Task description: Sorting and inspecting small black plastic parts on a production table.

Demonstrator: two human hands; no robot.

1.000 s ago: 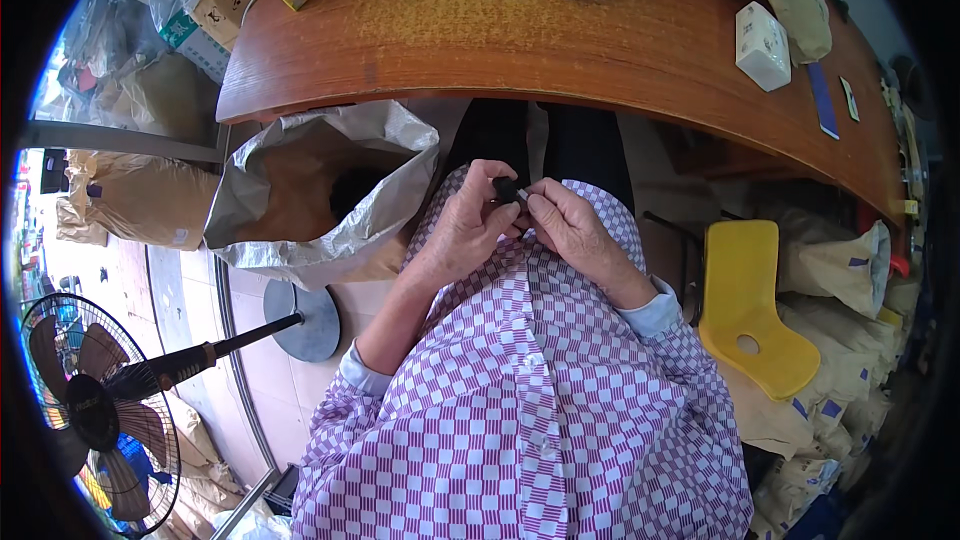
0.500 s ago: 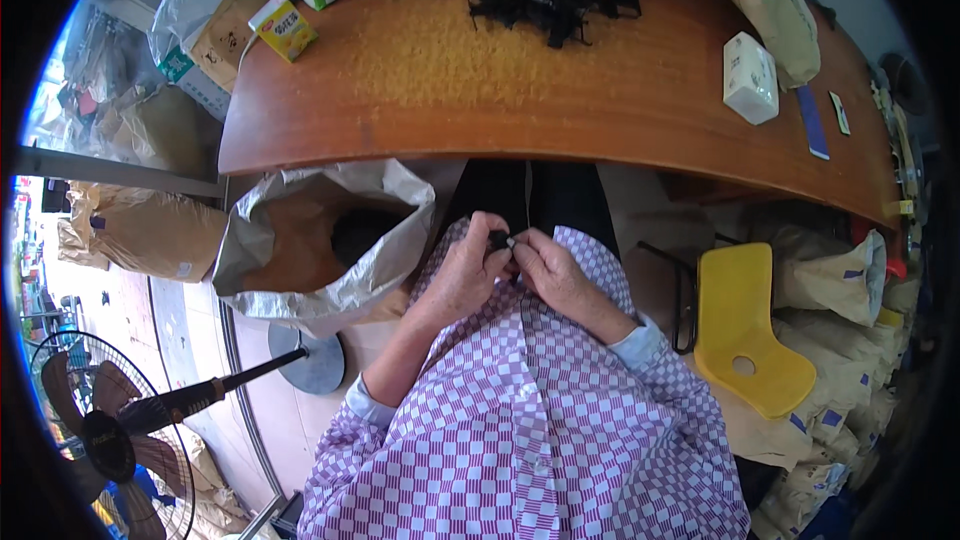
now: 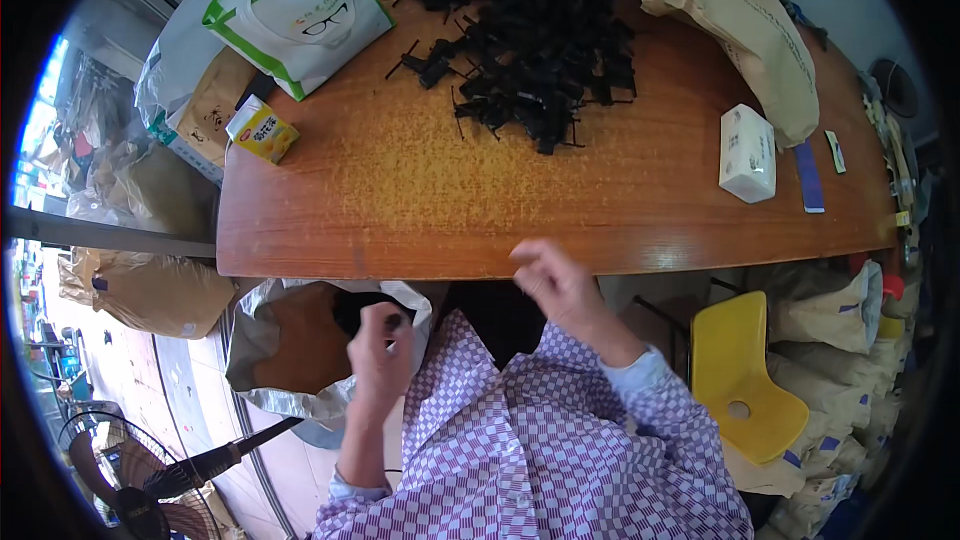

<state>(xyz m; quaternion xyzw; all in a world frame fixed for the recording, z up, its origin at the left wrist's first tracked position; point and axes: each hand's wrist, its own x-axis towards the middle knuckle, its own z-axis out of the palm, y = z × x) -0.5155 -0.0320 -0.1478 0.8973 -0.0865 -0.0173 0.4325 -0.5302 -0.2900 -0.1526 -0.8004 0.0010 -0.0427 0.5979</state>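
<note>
Left hand pinches a small black part over the open sack left of the lap, seemingly the drop-off step. Right hand is loose, holding nothing, at the table near edge. Next pick means reaching far to the black parts pile.

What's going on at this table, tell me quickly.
A person in a purple checked smock sits at a wooden table. The left hand holds a small dark piece over an open sack beside the table. The right hand, fingers loosely curled, is raised at the table edge. A pile of black parts lies further back.
</note>
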